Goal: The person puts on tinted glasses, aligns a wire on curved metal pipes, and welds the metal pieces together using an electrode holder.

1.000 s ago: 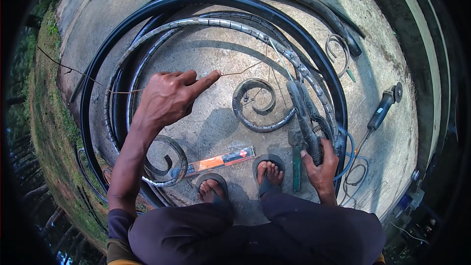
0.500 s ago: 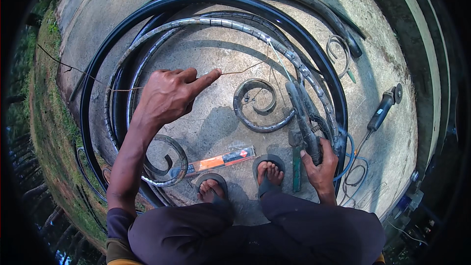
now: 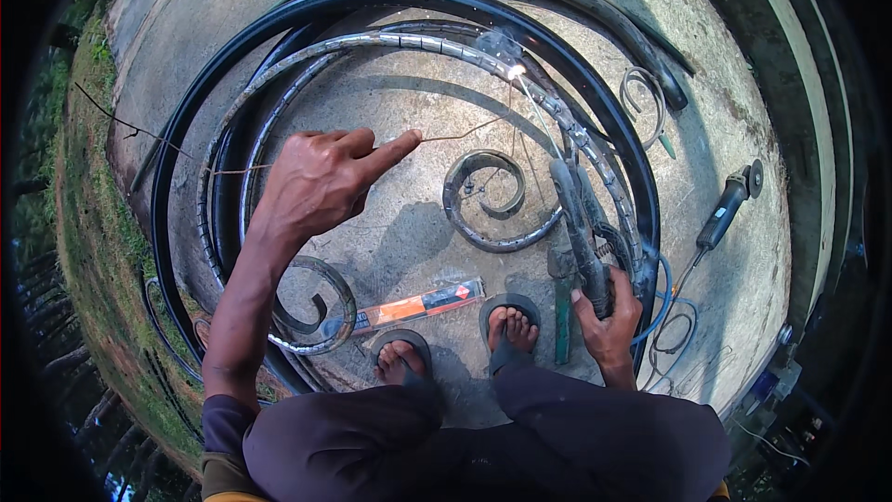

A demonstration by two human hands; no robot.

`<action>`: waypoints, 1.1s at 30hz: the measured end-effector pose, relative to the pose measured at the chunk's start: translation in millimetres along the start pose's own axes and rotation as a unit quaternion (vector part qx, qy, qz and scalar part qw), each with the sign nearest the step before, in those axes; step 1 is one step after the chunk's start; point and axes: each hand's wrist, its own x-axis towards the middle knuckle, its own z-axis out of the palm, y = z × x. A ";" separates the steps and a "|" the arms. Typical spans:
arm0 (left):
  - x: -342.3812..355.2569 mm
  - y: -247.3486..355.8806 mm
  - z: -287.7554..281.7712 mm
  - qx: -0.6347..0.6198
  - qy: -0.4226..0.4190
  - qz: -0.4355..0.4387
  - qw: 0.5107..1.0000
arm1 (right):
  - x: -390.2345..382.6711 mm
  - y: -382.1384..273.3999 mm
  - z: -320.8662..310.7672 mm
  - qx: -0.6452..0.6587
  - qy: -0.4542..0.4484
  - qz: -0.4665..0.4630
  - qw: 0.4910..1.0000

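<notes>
Sparks (image 3: pixel 517 72) at the curved notched bar (image 3: pixel 437 43) on the concrete (image 3: pixel 743 297)! Right hand (image 3: pixel 609 321) grips the electrode holder (image 3: pixel 581 232), left hand (image 3: pixel 316 186) clasps thin wire (image 3: pixel 465 136) (bare-handed!). Welding, I judge; next calls for a steady rod (image 3: pixel 540 116).

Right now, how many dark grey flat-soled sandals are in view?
2. One sandal is on the left foot; the other sandal is on the right foot. Others may be hidden in the dark rim.

Hoops (image 3: pixel 409 39) lie on the ground (image 3: pixel 729 125), with a coil (image 3: pixel 452 191) inside their ring. A grinder (image 3: pixel 720 218) lies to their right, and a packet (image 3: pixel 409 309) lies ahead of the left foot (image 3: pixel 400 359).
</notes>
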 end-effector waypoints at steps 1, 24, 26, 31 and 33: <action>1.1 1.8 -4.5 0.003 -0.053 -0.015 0.998 | -0.2 -1.7 -1.9 -0.002 0.001 -0.001 1.000; -0.2 -3.9 2.6 0.020 0.014 0.010 1.000 | 4.0 -0.8 0.3 0.007 -0.028 0.024 0.999; 0.7 -3.6 0.6 0.022 0.011 0.010 1.000 | 3.8 0.2 1.0 0.005 -0.026 0.020 0.999; 0.9 -4.7 3.2 0.011 0.008 0.011 1.000 | 5.9 -4.3 0.4 0.006 -0.027 0.019 0.999; 0.6 -4.7 2.8 0.014 0.012 0.011 1.000 | 6.4 -5.0 0.5 0.009 -0.029 0.027 0.999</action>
